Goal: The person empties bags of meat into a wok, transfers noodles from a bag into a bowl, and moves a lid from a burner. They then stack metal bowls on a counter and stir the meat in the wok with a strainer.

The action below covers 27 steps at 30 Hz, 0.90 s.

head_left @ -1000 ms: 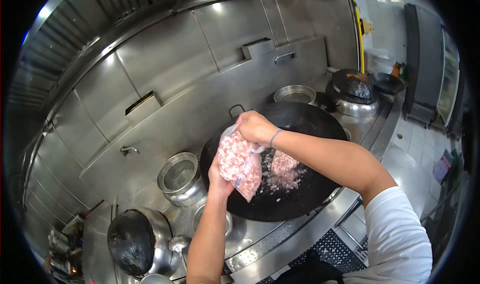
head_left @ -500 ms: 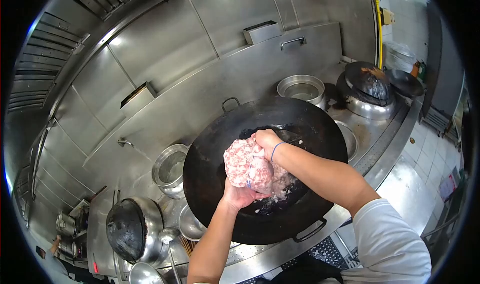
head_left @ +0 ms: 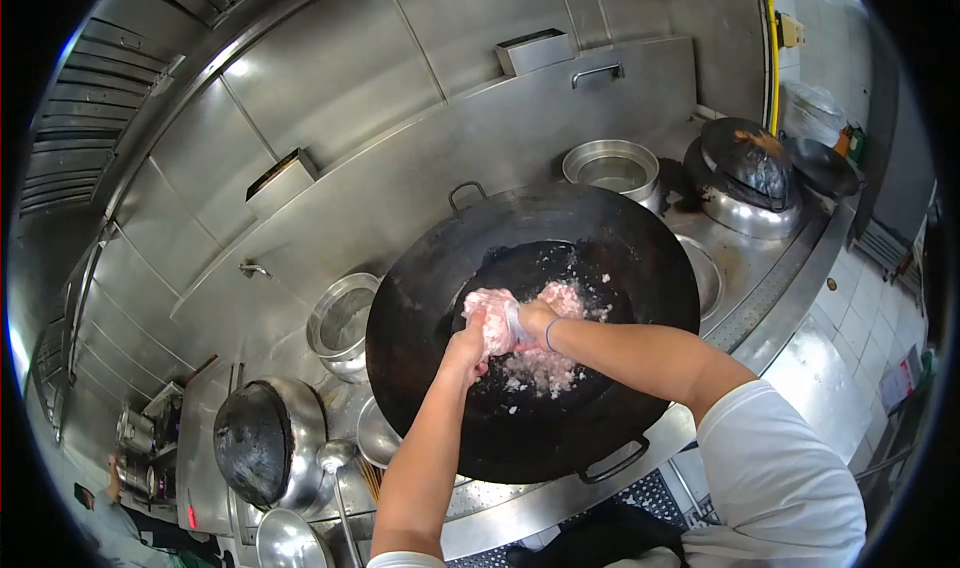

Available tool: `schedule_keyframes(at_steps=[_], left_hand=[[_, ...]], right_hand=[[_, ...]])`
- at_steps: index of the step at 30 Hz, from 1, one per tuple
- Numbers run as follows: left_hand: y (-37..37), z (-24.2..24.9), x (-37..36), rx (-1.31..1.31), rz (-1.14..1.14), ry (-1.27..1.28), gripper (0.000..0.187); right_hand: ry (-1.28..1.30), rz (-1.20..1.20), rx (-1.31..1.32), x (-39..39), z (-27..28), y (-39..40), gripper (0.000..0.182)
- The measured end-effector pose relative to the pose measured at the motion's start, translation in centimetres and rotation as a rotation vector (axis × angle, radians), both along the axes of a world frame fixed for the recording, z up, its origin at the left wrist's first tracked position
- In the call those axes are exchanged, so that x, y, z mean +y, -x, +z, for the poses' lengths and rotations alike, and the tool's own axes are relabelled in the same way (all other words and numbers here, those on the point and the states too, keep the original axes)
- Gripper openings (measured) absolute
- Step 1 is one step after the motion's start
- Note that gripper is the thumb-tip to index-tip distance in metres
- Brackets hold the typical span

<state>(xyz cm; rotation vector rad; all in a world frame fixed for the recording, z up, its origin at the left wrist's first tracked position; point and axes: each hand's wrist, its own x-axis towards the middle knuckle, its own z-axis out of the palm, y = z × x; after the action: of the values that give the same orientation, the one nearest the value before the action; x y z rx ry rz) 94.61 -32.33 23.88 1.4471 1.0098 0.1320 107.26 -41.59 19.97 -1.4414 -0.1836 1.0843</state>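
Observation:
A big black wok (head_left: 420,258) fills the middle of the view. Over its centre my left hand (head_left: 466,348) is wrapped round a clear plastic bag of pinkish minced meat (head_left: 490,313). My right hand (head_left: 540,320) grips the same bag from the right, its fingers closed and partly hidden. Pale loose minced meat (head_left: 540,370) lies in the bottom of the wok just below, with small bits scattered around it. Another pink lump shows beyond my right hand. A blue band circles my right wrist.
Behind the wok stand a metal pot (head_left: 612,168) and, leftward, another steel pot (head_left: 343,318). An upturned black wok (head_left: 252,443) rests at the left, near a ladle (head_left: 337,456). A blackened wok (head_left: 745,163) sits at the right. One person (head_left: 110,508) is at the far lower left.
Both hands have lowered and tilted the bag towards the wok. The pink bulk between them looks smaller, and more loose minced meat shows in the wok.

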Motion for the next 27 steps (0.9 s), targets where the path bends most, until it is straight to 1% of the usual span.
schedule_keyframes(at_steps=[1,4,5,6,7,8,10,11,12,13,16,17,20,21,24,25,27], left_hand=[[-0.7,-0.7,0.8,0.034,-0.021,-0.050,0.063],[-2.0,-1.7,1.5,0.117,-0.076,-0.183,0.065],[-1.9,-1.5,1.4,0.136,-0.089,-0.223,0.065],[-2.0,-1.5,1.4,0.158,-0.107,-0.262,0.065],[-2.4,-2.9,3.1,0.192,-0.207,-0.272,0.065],[-2.8,-3.0,2.8,0.117,-0.177,-0.216,0.066],[-3.1,-2.3,2.0,-0.036,-0.143,-0.115,0.045],[-4.4,-6.2,5.2,-0.065,-0.276,-0.408,0.032],[-4.8,-6.1,5.1,-0.041,-0.257,-0.509,0.020],[-5.1,-5.9,5.1,-0.012,-0.233,-0.608,0.017],[-6.5,-7.2,5.6,0.005,-0.286,-0.729,0.018],[-6.0,-4.0,3.8,0.104,-0.316,-0.688,0.021],[-4.7,-1.3,1.9,0.089,-0.382,-0.930,0.016],[-3.9,0.5,1.2,0.126,-0.407,-0.923,0.021],[-0.9,2.8,1.1,-0.034,-0.382,-0.960,0.024],[0.8,5.0,0.3,-0.109,-0.378,-0.949,0.028],[4.6,7.8,0.1,-0.180,-0.362,-1.020,0.027]], right_hand=[[-0.016,0.009,0.008,0.0,-0.6,-0.1,0.029],[-0.070,0.117,0.043,-0.8,-1.4,-0.2,0.024],[-0.019,0.067,0.020,-0.3,-2.1,-0.5,0.023],[-0.018,0.103,-0.032,0.5,-3.6,-1.7,0.023],[-0.018,0.137,-0.083,1.3,-5.4,-3.4,0.023],[-0.018,0.172,-0.133,1.6,-6.3,-4.6,0.022],[0.129,0.192,-0.310,0.3,-2.0,-4.6,0.025],[0.158,0.274,-0.511,0.3,-1.5,-5.2,0.030],[0.181,0.356,-0.713,0.2,-1.2,-5.3,0.036],[0.115,0.350,-0.667,-1.3,1.8,-3.5,0.050],[0.107,0.484,-1.190,-2.6,3.4,-1.9,0.039],[0.014,0.341,-1.358,-1.5,0.6,-2.2,0.028],[0.134,0.319,-1.487,-0.9,0.5,-2.3,0.023],[0.163,0.325,-1.539,-1.3,1.3,-1.9,0.023],[0.298,0.352,-1.636,-0.5,1.5,-3.2,0.023],[0.325,0.274,-1.648,0.0,1.5,-3.9,0.023],[0.254,0.142,-1.689,0.5,1.2,-5.5,0.023]])
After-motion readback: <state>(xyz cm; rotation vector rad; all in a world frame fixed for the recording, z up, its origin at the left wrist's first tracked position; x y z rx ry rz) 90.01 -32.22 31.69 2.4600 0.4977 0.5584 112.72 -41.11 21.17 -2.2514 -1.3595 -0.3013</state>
